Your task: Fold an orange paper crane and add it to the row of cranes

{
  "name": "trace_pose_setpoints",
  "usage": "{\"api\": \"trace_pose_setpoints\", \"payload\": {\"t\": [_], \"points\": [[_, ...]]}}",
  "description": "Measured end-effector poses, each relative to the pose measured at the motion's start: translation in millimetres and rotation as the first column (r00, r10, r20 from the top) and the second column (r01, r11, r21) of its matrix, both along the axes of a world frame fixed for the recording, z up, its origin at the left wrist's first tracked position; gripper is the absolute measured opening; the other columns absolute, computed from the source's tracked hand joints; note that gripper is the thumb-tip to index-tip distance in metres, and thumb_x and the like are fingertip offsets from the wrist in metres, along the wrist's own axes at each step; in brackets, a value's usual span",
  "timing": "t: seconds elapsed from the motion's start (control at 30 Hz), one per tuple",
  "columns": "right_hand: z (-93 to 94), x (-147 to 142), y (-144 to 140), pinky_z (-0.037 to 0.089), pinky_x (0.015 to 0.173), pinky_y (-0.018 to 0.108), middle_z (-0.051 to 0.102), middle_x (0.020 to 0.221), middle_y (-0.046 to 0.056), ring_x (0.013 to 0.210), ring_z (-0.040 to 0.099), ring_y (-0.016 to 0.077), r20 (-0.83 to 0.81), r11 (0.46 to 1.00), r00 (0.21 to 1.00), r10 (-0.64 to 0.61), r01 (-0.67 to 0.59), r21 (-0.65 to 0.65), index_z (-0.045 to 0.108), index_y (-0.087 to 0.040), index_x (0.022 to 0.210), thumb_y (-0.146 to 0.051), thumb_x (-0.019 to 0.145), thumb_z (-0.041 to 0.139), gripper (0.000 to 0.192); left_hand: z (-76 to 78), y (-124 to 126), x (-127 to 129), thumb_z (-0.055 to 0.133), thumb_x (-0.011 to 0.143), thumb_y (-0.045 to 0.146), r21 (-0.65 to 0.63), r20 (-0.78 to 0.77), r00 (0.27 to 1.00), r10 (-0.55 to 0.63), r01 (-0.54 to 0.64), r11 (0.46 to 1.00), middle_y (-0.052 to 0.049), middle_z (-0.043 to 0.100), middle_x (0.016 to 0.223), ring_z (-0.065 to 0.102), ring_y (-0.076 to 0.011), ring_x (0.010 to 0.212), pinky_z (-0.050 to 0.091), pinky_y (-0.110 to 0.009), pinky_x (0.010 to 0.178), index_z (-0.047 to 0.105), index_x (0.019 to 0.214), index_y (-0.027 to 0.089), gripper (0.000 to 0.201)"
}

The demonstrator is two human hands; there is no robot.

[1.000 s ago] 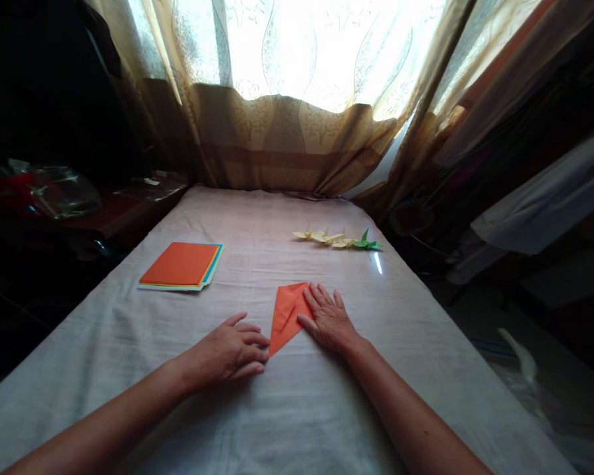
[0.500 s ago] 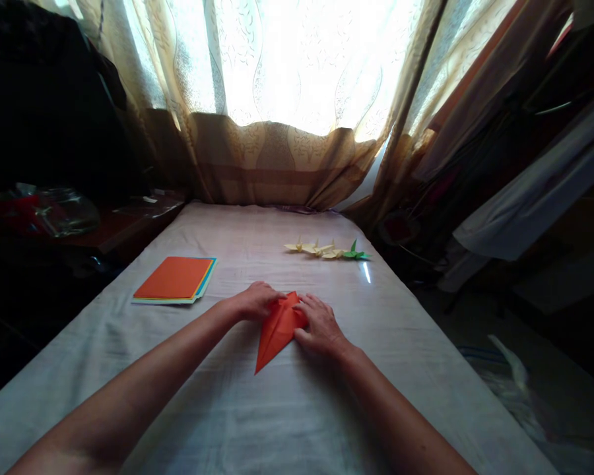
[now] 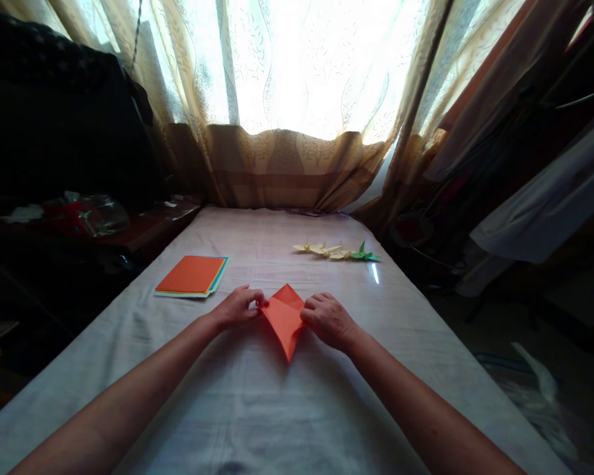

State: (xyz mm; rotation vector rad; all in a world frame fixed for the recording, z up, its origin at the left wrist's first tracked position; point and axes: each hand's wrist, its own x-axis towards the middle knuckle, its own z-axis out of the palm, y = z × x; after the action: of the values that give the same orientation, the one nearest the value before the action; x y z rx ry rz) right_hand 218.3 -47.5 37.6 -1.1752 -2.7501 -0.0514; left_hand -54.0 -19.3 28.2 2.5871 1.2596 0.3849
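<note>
orange paper: half-folded kite shape, wide end away from the person, sharp tip pointing back toward them, lying flat on the cloth in the middle of the table
left hand: fingers curled in, pinching the paper's left corner against the cloth
right hand: same deal on the other side, knuckles up, fingertips nipping the right edge; neither palm is spread flat
step in hand: looks to me like mid-fold on an origami piece, both side corners held so a flap can be lined up or a crease set. Can't tell whether a flap is actually lifted, the hands hide the edges
next move, my guess: needs both corners kept level so the fold stays even down the centre line, then a firm press along the crease; thin paper slides easily on soft cloth, so light steady pressure
stack of paper: orange sheet on top, other colours peeking out underneath, off to the left, well apart from the hands
folded birds: a few pale yellow ones and a green one in a row, farther back on the right
curtain: hanging behind the table's far end, bright window behind it
</note>
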Motion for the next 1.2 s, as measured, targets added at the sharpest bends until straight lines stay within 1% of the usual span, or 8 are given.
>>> {"api": "trace_pose_setpoints", "payload": {"t": [0.23, 0.37, 0.47, 0.63, 0.8, 0.93, 1.03, 1.2], "points": [[-12.3, 32, -11, 0.04, 0.092, 0.034, 0.072, 0.099, 0.01, 0.099, 0.059, 0.0226, 0.051, 0.991, 0.989, -0.136, 0.135, 0.025, 0.072, -0.016, 0.094, -0.012, 0.091, 0.053, 0.02, -19.4, -40, 14, 0.05, 0.074, 0.007, 0.062, -0.017, 1.0, -0.005, 0.006, 0.998, -0.007, 0.071, 0.116, 0.054, -0.0229, 0.127, 0.02, -0.05, 0.117, 0.061, 0.106, 0.021, 0.037], [-13.7, 35, -20, 0.04, 0.096, 0.031, 0.073, 0.105, 0.007, 0.105, 0.061, 0.0199, 0.069, 0.981, 0.979, -0.191, 0.193, -0.02, 0.073, -0.02, 0.1, -0.013, 0.092, 0.052, 0.023, -13.7, -49, 21, 0.05, 0.072, 0.011, 0.005, -0.073, 0.992, -0.105, 0.105, 0.994, -0.006, 0.063, 0.131, 0.056, -0.0202, 0.124, 0.028, -0.044, 0.115, 0.061, 0.109, 0.022, 0.04], [-9.2, 28, -21, 0.042, 0.092, 0.03, 0.074, 0.1, 0.009, 0.102, 0.064, 0.0206, 0.086, 0.965, 0.964, -0.253, 0.258, -0.046, 0.075, -0.019, 0.095, -0.011, 0.089, 0.053, 0.024, -3.7, -43, 22, 0.044, 0.08, 0.016, -0.038, -0.123, 0.982, -0.141, 0.138, 0.99, -0.002, 0.063, 0.132, 0.058, -0.0209, 0.12, 0.035, -0.045, 0.109, 0.066, 0.092, 0.023, 0.026], [-5.3, -6, -19, 0.047, 0.081, 0.036, 0.073, 0.085, 0.019, 0.087, 0.068, 0.0276, 0.109, 0.896, 0.896, -0.431, 0.439, -0.068, 0.075, -0.012, 0.085, -0.01, 0.085, 0.053, 0.022, 5.8, -31, 35, 0.038, 0.094, 0.03, -0.021, -0.179, 0.977, -0.113, 0.112, 0.994, -0.005, 0.074, 0.098, 0.066, -0.0208, 0.092, 0.046, -0.032, 0.09, 0.068, 0.078, 0.021, 0.035], [-15.7, -41, -26, 0.048, 0.089, 0.036, 0.065, 0.122, 0.018, 0.106, 0.064, 0.0261, 0.03, 0.872, 0.877, -0.48, 0.481, -0.095, 0.066, -0.016, 0.118, -0.028, 0.096, 0.043, 0.033, -2.0, -24, 58, 0.047, 0.09, 0.024, 0.063, -0.202, 0.979, -0.03, 0.043, 0.997, -0.012, 0.07, 0.103, 0.063, -0.026, 0.102, 0.039, -0.041, 0.1, 0.068, 0.093, 0.018, 0.022], [-34.0, -33, -34, 0.029, 0.112, 0.046, 0.04, 0.152, 0.013, 0.139, 0.038, 0.0267, -0.02, 0.884, 0.891, -0.453, 0.446, -0.141, 0.047, -0.022, 0.142, -0.044, 0.098, 0.04, 0.05, -16.2, -17, 60, 0.051, 0.091, 0.037, 0.042, -0.21, 0.977, -0.019, 0.028, 0.999, -0.014, 0.056, 0.138, 0.048, -0.0291, 0.13, 0.026, -0.051, 0.111, 0.057, 0.127, 0.02, 0.04], [-44.2, -13, -36, 0.022, 0.114, 0.055, 0.034, 0.155, 0.014, 0.143, 0.031, 0.0286, -0.046, 0.862, 0.87, -0.491, 0.478, -0.168, 0.045, -0.02, 0.144, -0.042, 0.099, 0.038, 0.05, -26.7, -14, 56, 0.045, 0.094, 0.047, 0.007, -0.229, 0.973, 0.014, -0.012, 1.0, -0.016, 0.038, 0.153, 0.034, -0.0319, 0.141, 0.022, -0.056, 0.112, 0.044, 0.142, 0.02, 0.056], [-45.0, 10, -43, 0.025, 0.113, 0.054, 0.041, 0.151, 0.014, 0.14, 0.037, 0.0289, -0.12, 0.863, 0.86, -0.497, 0.475, -0.17, 0.05, -0.017, 0.14, -0.034, 0.099, 0.038, 0.046, -32.7, -26, 54, 0.037, 0.097, 0.048, -0.007, -0.238, 0.97, 0.044, -0.047, 0.999, -0.016, 0.03, 0.156, 0.024, -0.0286, 0.146, 0.016, -0.053, 0.116, 0.035, 0.149, 0.016, 0.061]]}}
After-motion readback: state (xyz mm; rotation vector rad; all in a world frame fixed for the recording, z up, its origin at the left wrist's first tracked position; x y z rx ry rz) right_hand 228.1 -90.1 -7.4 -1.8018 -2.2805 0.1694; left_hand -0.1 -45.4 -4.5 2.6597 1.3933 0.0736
